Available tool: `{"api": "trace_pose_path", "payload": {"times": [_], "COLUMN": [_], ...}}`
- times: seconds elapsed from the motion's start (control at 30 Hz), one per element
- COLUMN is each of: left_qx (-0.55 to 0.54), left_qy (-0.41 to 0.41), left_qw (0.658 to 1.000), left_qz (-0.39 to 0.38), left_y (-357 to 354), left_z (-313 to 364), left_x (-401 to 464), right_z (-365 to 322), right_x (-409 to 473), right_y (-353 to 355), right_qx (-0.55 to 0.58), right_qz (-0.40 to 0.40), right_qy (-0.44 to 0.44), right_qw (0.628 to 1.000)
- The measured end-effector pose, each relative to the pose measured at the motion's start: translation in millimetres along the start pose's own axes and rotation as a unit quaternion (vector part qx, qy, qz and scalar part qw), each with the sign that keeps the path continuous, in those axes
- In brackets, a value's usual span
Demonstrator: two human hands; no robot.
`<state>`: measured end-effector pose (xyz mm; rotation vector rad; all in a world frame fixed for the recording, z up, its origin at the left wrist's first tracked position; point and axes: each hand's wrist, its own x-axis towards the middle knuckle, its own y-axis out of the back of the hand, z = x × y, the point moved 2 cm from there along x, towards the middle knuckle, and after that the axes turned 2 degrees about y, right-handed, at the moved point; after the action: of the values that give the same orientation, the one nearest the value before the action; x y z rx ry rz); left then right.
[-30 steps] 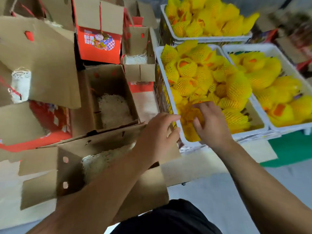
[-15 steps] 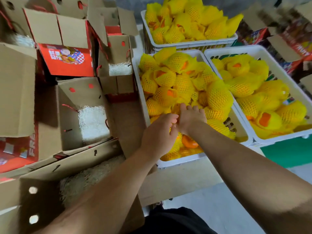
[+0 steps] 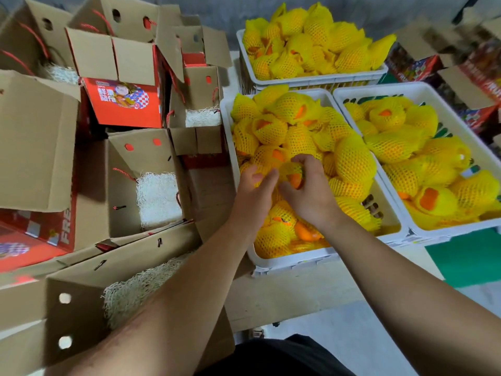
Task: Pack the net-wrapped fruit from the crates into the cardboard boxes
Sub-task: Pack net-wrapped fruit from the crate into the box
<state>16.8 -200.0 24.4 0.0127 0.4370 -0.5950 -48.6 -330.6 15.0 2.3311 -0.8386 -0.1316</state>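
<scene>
Three white crates hold oranges wrapped in yellow foam net. Both my hands are inside the nearest crate point(image 3: 292, 263). My right hand point(image 3: 309, 191) curls round one net-wrapped fruit point(image 3: 291, 173) with orange skin showing at its open end. My left hand point(image 3: 253, 189) is beside it, its fingers curled round another netted fruit point(image 3: 257, 175) that is mostly hidden. An open cardboard box point(image 3: 81, 308) lined with pale shredded padding sits at lower left under my left forearm. A second open box point(image 3: 158, 199) with padding stands behind it.
More crates of netted fruit stand to the right point(image 3: 423, 161) and at the back point(image 3: 314, 47). Several open red-and-brown cardboard boxes point(image 3: 122, 99) crowd the left side. More boxes point(image 3: 474, 85) sit at far right. A green surface point(image 3: 466, 259) lies below the right crate.
Both hands moved further into the nearest crate, away from its near rim. My right hand now holds a netted fruit and my left has closed on one beside it. The camera tilted towards the crates.
</scene>
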Motion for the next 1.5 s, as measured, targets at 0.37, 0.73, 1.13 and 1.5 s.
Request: {"api": "trace_pose_path", "payload": {"times": [0.37, 0.73, 1.13, 1.5], "left_qx": [-0.247, -0.235, -0.195, -0.241], "left_qy": [0.039, 0.039, 0.052, 0.118], "left_qw": [0.965, 0.966, 0.973, 0.958], "left_qz": [-0.083, -0.102, -0.109, -0.099], "left_y": [18.6, 26.2, 21.0, 7.8], "left_z": [-2.0, -0.8, 8.6, -10.8], "left_x": [-20.7, -29.2, -28.9, -30.2], "right_z": [-48.5, -48.8, -47.9, 45.6], "right_x": [-50.1, -61.8, -49.4, 37.3], "right_y": [-25.3, -18.6, 5.9, 68.2], "right_qx": [0.300, 0.332, 0.287, -0.317], "right_qz": [-0.073, -0.097, -0.110, 0.043], "right_qy": [-0.079, -0.098, -0.080, -0.134], "right_qw": [0.948, 0.933, 0.948, 0.938]}}
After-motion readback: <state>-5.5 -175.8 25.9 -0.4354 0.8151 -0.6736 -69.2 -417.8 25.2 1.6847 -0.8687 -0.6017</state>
